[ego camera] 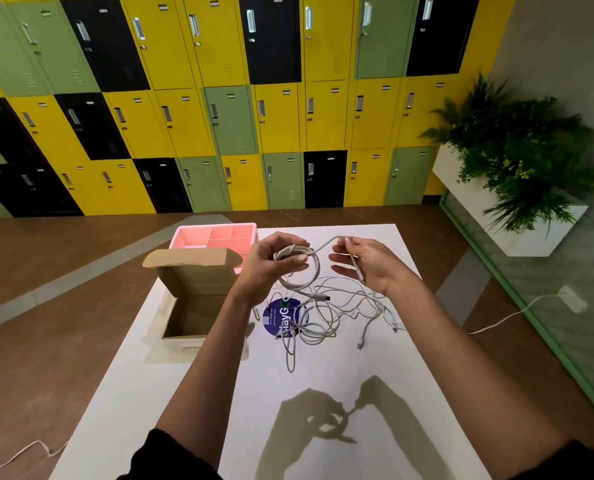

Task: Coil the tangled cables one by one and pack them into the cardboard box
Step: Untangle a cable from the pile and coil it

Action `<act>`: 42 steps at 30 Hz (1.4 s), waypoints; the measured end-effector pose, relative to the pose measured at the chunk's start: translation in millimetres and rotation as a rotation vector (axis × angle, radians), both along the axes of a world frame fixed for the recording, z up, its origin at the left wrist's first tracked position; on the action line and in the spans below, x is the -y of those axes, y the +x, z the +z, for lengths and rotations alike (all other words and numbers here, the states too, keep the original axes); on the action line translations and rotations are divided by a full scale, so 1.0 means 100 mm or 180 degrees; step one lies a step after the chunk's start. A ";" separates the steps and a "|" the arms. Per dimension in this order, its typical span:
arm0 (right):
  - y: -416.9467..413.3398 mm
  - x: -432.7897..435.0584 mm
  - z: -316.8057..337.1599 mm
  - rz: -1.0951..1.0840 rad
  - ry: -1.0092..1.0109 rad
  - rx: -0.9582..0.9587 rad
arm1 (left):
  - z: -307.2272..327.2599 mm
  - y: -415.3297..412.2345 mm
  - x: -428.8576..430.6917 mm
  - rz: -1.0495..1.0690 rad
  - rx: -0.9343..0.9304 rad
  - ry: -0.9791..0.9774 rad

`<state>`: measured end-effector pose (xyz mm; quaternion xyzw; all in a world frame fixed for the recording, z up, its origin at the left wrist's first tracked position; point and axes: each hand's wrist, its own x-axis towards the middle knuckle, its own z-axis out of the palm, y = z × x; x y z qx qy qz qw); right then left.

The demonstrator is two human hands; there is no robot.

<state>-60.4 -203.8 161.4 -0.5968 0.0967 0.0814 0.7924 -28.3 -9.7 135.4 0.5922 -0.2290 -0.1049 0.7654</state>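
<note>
Above the white table (pixel 323 393), my left hand (pixel 271 265) grips a coil of white cable (pixel 309 271), whose loops hang below the fingers. The free end of that cable runs right to my right hand (pixel 364 261), which pinches it between thumb and fingertips. A tangle of several white cables (pixel 326 317) lies on the table under both hands, with plugs spread to the right. The open cardboard box (pixel 195 306) stands to the left of my left forearm, its lid flap raised and its inside empty as far as visible.
A pink tray with compartments (pixel 212 237) sits behind the box. A round blue sticker (pixel 281 317) shows under the tangle. The table's edges fall off to brown floor. A planter (pixel 517 188) stands at the right, and loose cords lie on the floor.
</note>
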 end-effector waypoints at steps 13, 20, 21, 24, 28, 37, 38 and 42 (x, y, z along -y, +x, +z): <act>0.04 0.05 0.03 -0.0121 0.0207 0.0164 | 0.28 0.01 0.15 0.0325 0.0834 0.0725; 0.10 0.06 0.10 -0.0271 -0.0006 0.0391 | 0.29 0.01 0.20 0.0178 0.0954 0.1314; 0.10 0.06 0.09 -0.0296 -0.0041 0.0395 | 0.29 0.01 0.21 0.0187 0.0959 0.1303; 0.10 0.06 0.00 -0.0377 -0.0493 0.0492 | 0.33 -0.01 0.20 0.0284 0.0911 0.1114; 0.05 0.06 -0.12 -0.0270 -0.0835 0.0851 | 0.36 -0.02 0.18 0.0511 0.0898 0.0904; 0.09 0.04 -0.12 -0.0413 -0.1328 0.1074 | 0.31 -0.04 0.22 0.0534 0.0981 0.0929; 0.10 0.02 -0.10 -0.0429 -0.1097 0.1014 | 0.31 -0.03 0.22 0.0540 0.1003 0.0959; 0.09 -0.06 -0.05 -0.0397 -0.0206 0.0601 | 0.31 -0.01 0.25 0.0522 0.1120 0.1111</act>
